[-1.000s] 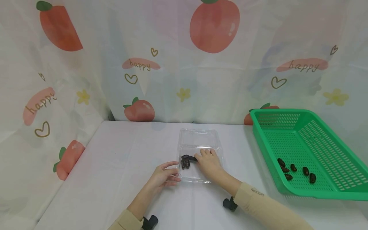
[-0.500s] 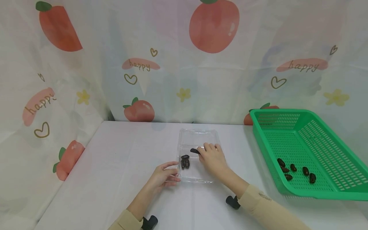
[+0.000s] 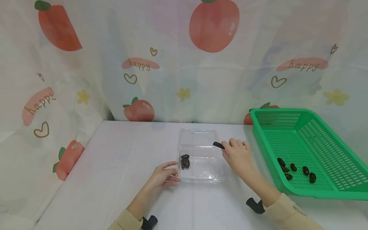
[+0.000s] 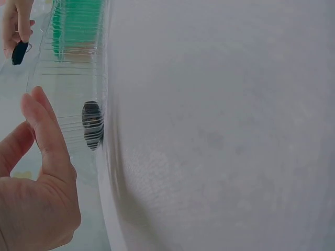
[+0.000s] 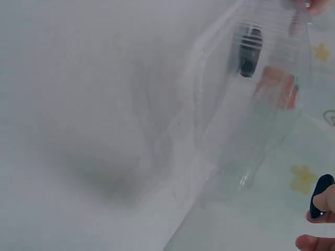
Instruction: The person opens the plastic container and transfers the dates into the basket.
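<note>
An open clear plastic clamshell box (image 3: 205, 171) stands on the white table, its lid (image 3: 198, 137) folded back. Several dark, glossy oval pieces (image 3: 185, 163), like dates, lie at the box's left side. My left hand (image 3: 164, 176) rests against that left wall with fingers fairly straight; the left wrist view shows its fingertips (image 4: 36, 94) at the box edge. Past the box's right edge, raised above the table, my right hand (image 3: 238, 156) pinches a small black flat-ended piece (image 3: 218, 145). Its kind is unclear; in the right wrist view the black piece (image 5: 321, 196) sits between thumb and finger.
A green perforated basket (image 3: 265, 153) stands on the right, with several dark oval pieces (image 3: 306, 171) inside. Behind the table hangs a printed cloth (image 3: 172, 76). A black wrist camera (image 3: 255, 205) is strapped to each forearm.
My right hand has lifted from inside the box and moved right, past the box's edge, carrying the black piece away from the dark oval pieces. The left hand stays put.
</note>
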{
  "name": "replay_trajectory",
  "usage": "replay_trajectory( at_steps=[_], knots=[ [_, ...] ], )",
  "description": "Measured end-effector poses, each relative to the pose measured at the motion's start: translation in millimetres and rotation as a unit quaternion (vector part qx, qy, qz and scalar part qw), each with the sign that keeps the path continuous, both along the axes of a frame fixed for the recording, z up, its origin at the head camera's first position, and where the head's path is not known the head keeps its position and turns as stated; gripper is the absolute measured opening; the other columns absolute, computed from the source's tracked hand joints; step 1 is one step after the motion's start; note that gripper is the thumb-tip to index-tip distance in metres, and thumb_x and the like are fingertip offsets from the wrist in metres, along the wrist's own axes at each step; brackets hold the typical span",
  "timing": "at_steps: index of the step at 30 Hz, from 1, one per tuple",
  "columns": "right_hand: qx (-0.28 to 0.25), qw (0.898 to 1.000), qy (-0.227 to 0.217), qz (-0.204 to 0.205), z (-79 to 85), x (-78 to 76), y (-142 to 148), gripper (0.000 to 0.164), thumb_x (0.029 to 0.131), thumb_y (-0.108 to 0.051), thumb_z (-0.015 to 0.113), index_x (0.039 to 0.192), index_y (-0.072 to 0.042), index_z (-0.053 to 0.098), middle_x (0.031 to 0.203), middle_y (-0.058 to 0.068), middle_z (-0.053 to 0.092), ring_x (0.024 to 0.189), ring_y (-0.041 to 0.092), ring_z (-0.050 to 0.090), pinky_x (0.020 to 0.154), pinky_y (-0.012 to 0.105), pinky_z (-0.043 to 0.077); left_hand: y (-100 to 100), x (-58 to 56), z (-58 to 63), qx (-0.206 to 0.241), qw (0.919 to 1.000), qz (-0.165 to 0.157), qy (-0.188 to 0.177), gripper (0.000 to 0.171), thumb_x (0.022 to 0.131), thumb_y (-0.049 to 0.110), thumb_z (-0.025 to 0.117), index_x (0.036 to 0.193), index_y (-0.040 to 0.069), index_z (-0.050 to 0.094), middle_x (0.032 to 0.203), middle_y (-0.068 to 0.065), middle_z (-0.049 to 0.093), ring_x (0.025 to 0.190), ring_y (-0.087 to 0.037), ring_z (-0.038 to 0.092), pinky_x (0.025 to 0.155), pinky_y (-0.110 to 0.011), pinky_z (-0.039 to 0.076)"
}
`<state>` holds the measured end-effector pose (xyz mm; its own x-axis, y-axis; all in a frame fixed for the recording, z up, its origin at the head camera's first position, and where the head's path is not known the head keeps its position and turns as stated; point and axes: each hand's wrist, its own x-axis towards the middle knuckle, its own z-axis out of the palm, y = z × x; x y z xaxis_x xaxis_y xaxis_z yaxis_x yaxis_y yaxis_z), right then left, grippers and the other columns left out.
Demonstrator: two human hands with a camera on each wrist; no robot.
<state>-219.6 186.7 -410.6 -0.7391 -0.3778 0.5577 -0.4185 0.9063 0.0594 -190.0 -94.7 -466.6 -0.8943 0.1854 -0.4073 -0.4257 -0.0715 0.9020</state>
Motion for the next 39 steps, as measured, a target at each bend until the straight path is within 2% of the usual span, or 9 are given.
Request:
replay_trajectory(
  at_steps=[3, 8, 14, 22, 31, 39],
  knots=[
    [-0.015, 1.0, 0.01, -0.011, 6.3, 3.8, 15, 0.021, 0.074, -0.008, 0.07, 0.091, -0.009, 0.058, 0.076, 0.008, 0.048, 0.07, 0.029, 0.048, 0.071, 0.045, 0.037, 0, -0.4, -0.4, 0.0, 1.0, 0.002, 0.0, 0.044, 0.087, 0.009, 0.057, 0.13, 0.004, 0.048, 0.076, -0.003, 0.062, 0.062, -0.013, 0.066, 0.055, -0.024, 0.054],
    [-0.028, 0.999, -0.006, -0.045, 17.2, 10.9, 42, 0.023, 0.075, -0.01, 0.069, 0.095, -0.008, 0.058, 0.079, 0.01, 0.05, 0.075, 0.03, 0.05, 0.076, 0.05, 0.035, 0, -1.1, -0.6, -0.003, 1.0, 0.002, -0.001, 0.045, 0.087, 0.009, 0.058, 0.13, 0.004, 0.047, 0.077, -0.003, 0.062, 0.063, -0.013, 0.066, 0.054, -0.024, 0.054],
    [-0.044, 0.997, -0.004, -0.068, 21.5, 14.2, 76, 0.025, 0.076, -0.008, 0.066, 0.098, -0.006, 0.056, 0.081, 0.014, 0.05, 0.077, 0.034, 0.049, 0.075, 0.053, 0.034, 0, -1.1, 0.1, -0.006, 1.0, 0.002, -0.001, 0.044, 0.087, 0.01, 0.059, 0.129, 0.005, 0.048, 0.078, -0.003, 0.063, 0.064, -0.014, 0.066, 0.055, -0.024, 0.054],
    [-0.049, 0.986, -0.081, -0.135, 18.6, 16.9, 117, 0.026, 0.083, -0.008, 0.06, 0.108, -0.003, 0.052, 0.094, 0.023, 0.048, 0.086, 0.04, 0.045, 0.078, 0.057, 0.029, 0, 0.3, 0.1, 0.0, 1.0, -0.001, -0.001, 0.044, 0.087, 0.009, 0.058, 0.129, 0.004, 0.048, 0.078, -0.003, 0.063, 0.064, -0.014, 0.066, 0.055, -0.024, 0.054],
    [-0.026, 0.973, -0.139, -0.184, 15.8, 15.2, 155, 0.029, 0.087, -0.009, 0.057, 0.113, -0.001, 0.047, 0.098, 0.027, 0.045, 0.083, 0.041, 0.043, 0.074, 0.057, 0.028, -1, 1.1, 0.2, 0.005, 1.0, 0.0, -0.002, 0.044, 0.087, 0.009, 0.058, 0.13, 0.004, 0.048, 0.079, -0.003, 0.062, 0.064, -0.014, 0.066, 0.055, -0.024, 0.054],
    [0.03, 0.951, -0.227, -0.208, 9.1, 9.5, 180, 0.034, 0.09, -0.014, 0.053, 0.12, -0.002, 0.042, 0.099, 0.028, 0.043, 0.085, 0.042, 0.041, 0.073, 0.057, 0.029, 0, 1.5, 0.3, 0.005, 1.0, -0.001, -0.001, 0.044, 0.087, 0.01, 0.058, 0.129, 0.004, 0.048, 0.078, -0.003, 0.062, 0.065, -0.014, 0.066, 0.056, -0.025, 0.055]
  ],
)
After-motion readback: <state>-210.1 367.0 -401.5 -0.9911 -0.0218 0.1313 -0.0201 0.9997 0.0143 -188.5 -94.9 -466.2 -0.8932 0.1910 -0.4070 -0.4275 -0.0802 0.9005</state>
